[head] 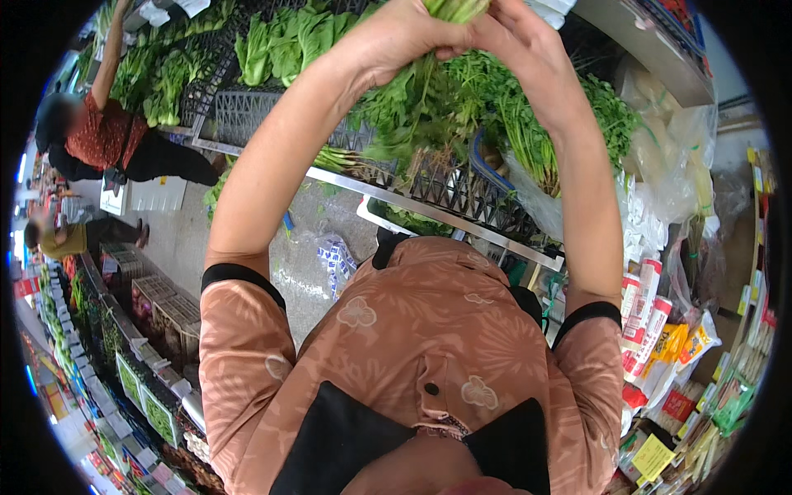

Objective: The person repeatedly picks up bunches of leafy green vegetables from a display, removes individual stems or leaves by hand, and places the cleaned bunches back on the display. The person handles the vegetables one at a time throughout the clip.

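My left hand grips a bunch of pale green leafy vegetable stalks at the top edge of the view. Against the other side of the bunch, my right hand has its fingers curled around the stalks. The bunch's upper part is cut off by the picture's edge. Dark green leaves hang beneath my hands, partly blurred. Below them lie bunches of leafy herbs with thin stems and a clump of pale roots.
Black plastic crates fill a metal-edged display stand with lettuce-like greens. Clear plastic bags hang at right, above packaged goods. A person reaches over the stand at left; another person stands farther off. Plastic wrapping lies on the floor.
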Demonstrator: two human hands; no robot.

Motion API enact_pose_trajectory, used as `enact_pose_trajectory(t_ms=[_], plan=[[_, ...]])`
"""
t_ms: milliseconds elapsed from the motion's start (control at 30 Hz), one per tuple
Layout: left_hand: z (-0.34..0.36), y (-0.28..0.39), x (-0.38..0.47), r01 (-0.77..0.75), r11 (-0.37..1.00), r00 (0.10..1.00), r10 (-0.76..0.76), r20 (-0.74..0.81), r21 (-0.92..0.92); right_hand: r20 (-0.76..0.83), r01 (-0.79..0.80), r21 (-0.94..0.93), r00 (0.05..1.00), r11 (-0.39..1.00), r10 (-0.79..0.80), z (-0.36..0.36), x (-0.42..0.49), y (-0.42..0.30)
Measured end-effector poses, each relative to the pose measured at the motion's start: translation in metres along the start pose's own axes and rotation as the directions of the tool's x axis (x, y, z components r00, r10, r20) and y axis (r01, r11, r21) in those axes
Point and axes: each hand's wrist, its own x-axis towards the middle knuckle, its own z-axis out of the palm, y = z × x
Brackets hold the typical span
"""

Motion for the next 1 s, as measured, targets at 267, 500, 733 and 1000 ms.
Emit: enact_pose_trajectory(t_ms=[267, 500, 733, 1000], plan=[[-0.052, -0.008, -0.055, 0.177, 0.966, 0.983, -0.163, -0.085, 0.191, 0.382, 0.493, -0.863, 0.777, 0.106, -0.501, 0.02, 0.038, -0.012], [-0.062, -0.003, -0.081, 0.215, 0.933, 0.971, -0.235, 0.035, 0.29, 0.821, 0.83, -0.485, 0.541, -0.274, 0.182, 0.077, 0.067, 0.007], [-0.124, -0.007, -0.082, 0.214, 0.907, 0.969, -0.245, 0.042, 0.363, 0.837, 0.849, -0.379, 0.484, -0.368, 0.255, 0.096, 0.104, 0.015], [-0.197, -0.017, -0.091, 0.314, 0.893, 0.937, -0.347, 0.048, 0.324, 0.788, 0.779, -0.491, 0.588, -0.389, 0.183, 0.084, 0.146, 0.047]])
